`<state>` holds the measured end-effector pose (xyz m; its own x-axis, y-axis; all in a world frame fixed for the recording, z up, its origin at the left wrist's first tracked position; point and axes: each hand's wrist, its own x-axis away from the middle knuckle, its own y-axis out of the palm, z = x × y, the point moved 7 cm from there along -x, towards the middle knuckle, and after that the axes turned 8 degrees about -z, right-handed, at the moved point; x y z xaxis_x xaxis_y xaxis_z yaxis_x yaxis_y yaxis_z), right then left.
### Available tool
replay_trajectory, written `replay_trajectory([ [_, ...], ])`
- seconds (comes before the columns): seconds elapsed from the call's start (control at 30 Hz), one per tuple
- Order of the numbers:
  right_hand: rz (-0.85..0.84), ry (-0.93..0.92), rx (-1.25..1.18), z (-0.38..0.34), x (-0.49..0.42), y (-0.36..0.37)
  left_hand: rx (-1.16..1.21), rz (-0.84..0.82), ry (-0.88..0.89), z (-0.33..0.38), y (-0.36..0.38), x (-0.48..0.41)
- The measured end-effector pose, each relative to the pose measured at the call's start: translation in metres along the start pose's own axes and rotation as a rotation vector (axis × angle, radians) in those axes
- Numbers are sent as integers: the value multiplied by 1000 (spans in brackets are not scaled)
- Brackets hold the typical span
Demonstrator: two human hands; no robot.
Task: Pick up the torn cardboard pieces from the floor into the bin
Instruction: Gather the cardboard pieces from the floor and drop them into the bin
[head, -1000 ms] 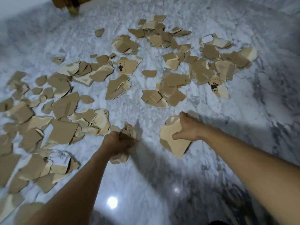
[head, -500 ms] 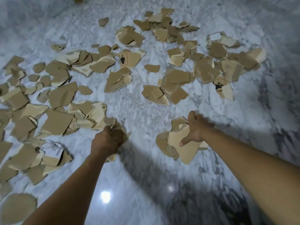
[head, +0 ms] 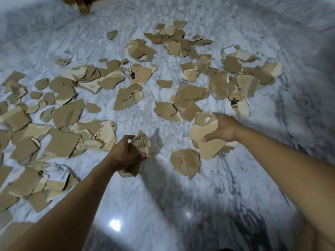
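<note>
1. Dozens of torn pieces [head: 67, 113] are spread over the marble floor [head: 163, 205] in the head view, thickest on the left and along the far side. It's the only view, so everything below comes from it.
2. So the left hand [head: 125, 153] has fingers and thumb curled tight round a crumpled wad [head: 142, 144] of scraps, just beside the big pile on the left.
3. Then the right hand [head: 223, 128] has its thumb across the front and fingers curled round the back, gripping a stack [head: 204, 140] of flat pieces with a pale one facing up. One loose piece [head: 185, 163] lies on the floor right below that stack, apart from it as far as I can tell.
4. No bin in frame at all, so no idea which side it's on. A wooden furniture leg [head: 82, 5] pokes in at the top edge, that's it.
5. Step, imo: this is the gathering phase, with both hands loaded and nothing visibly binned. It's way early overall, since most of the mess is on the floor.
6. Next move, my guess: either scoop up that loose piece near the right hand, or carry both handfuls to the bin. Both hands look pretty full, so grabbing more means squeezing without letting the flat stack fan out and slip. The wad looks safer than the stack.
</note>
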<state>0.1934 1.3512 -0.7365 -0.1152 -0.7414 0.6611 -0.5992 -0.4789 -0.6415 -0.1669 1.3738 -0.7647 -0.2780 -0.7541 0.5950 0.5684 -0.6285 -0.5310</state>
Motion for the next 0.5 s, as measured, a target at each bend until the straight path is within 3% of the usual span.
replay_trajectory([
  [0.13, 15, 25, 22, 6, 5, -14, -40, -211, 23, 31, 27, -7],
  [0.3, -108, 97, 24, 33, 11, 0, -300, -398, 84, 77, 85, -18],
  [0.4, -143, 123, -14, 53, 13, 13, -573, -375, 114, 89, 132, -31],
  [0.5, -161, 132, -19, 69, 11, 24, -752, -174, 161, 103, 155, -40],
])
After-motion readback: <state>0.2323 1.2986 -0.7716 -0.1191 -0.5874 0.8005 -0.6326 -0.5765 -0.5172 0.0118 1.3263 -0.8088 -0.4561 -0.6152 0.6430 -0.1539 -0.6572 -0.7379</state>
